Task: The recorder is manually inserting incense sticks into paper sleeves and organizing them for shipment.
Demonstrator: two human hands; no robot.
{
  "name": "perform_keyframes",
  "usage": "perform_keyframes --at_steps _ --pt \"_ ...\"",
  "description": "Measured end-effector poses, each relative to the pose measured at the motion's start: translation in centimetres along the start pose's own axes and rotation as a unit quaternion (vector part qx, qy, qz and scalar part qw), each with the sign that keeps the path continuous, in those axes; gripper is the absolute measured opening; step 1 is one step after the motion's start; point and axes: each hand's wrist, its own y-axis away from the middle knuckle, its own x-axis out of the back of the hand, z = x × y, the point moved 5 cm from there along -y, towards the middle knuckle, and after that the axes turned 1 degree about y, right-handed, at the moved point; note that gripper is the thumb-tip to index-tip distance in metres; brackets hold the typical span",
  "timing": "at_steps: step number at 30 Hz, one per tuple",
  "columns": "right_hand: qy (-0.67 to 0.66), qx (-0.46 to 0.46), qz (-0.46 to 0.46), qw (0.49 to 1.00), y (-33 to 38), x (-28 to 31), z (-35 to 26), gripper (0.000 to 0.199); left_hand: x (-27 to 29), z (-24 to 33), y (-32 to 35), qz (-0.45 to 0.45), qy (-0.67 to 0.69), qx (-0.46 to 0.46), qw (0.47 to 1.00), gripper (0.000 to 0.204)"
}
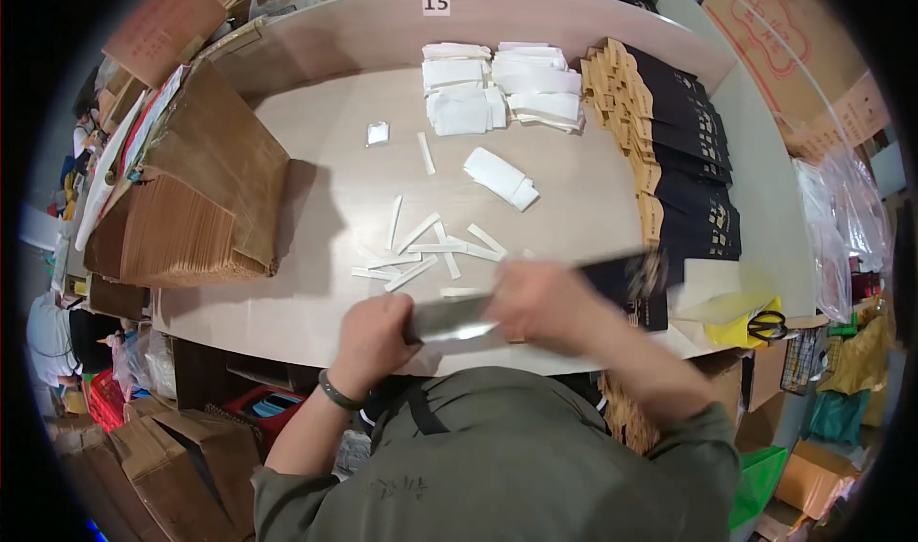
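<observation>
My left hand (375,330) and my right hand (543,303) both grip a long flat black sheet (612,276), blurred by motion, held level over the near edge of the pale table (316,160). The sheet's left end looks grey and glossy. Just beyond my hands lie several loose white paper strips (421,248). A folded white pad (501,178) rests further out, toward the middle.
Stacks of white folded sheets (497,88) sit at the far side. A row of black and tan flat bags (684,155) runs along the right. A tall pile of brown paper (191,207) stands left. Scissors (767,325) lie on yellow paper at right. Cardboard boxes surround the table.
</observation>
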Motion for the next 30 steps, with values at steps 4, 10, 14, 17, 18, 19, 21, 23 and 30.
perform_keyframes --at_steps 4,10,14,17,18,19,21,23,30 --pt "0.264 -0.155 0.150 0.940 6.5 8.7 9.0 0.023 -0.1 -1.1 0.8 -0.080 0.226 0.164 0.957 0.044" --pt "0.123 0.006 -0.057 0.991 6.6 -4.7 3.1 0.043 -3.9 9.9 -1.1 -0.085 0.445 -0.228 0.862 0.045" --pt "0.146 -0.045 -0.019 0.988 4.6 -4.4 0.6 0.042 -4.5 6.8 -0.6 -0.282 0.446 -0.031 0.849 0.035" --pt "0.061 -0.292 0.003 0.954 4.9 -4.5 1.0 0.038 -3.2 2.5 0.3 -0.084 0.309 0.133 0.938 0.039" --pt "0.058 -0.296 0.003 0.953 4.5 -5.2 0.7 0.038 -3.3 1.2 0.7 -0.019 0.237 0.154 0.959 0.042" --pt "0.063 -0.312 0.001 0.948 4.0 -5.8 0.9 0.034 -3.7 0.6 1.0 -0.022 0.236 0.156 0.959 0.042" --pt "0.064 -0.353 -0.030 0.933 3.3 -6.5 1.2 0.023 -3.2 0.6 1.6 0.061 0.173 0.063 0.981 0.056" --pt "0.041 -0.376 -0.030 0.925 3.5 -7.0 2.0 0.021 -3.2 0.6 2.3 0.036 0.161 0.066 0.984 0.060" --pt "-0.017 -0.375 0.018 0.927 2.5 -7.9 0.6 0.020 -2.9 2.0 1.0 -0.061 0.131 -0.071 0.987 0.082"
